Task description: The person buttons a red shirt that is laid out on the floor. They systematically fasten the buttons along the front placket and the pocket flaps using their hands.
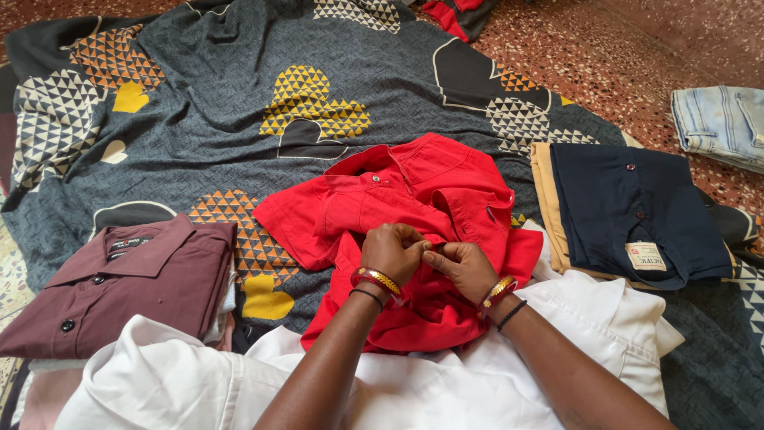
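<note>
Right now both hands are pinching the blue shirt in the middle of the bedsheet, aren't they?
Not quite. The head view shows the left hand and right hand pinching a red shirt, not a blue one. It does lie in the middle of the bedsheet.

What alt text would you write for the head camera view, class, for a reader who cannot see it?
Two hands, left hand and right hand, pinch the front of a crumpled red shirt on a patterned grey bedsheet. A folded maroon shirt lies left, a folded navy garment right, white cloth nearest the camera.
</note>
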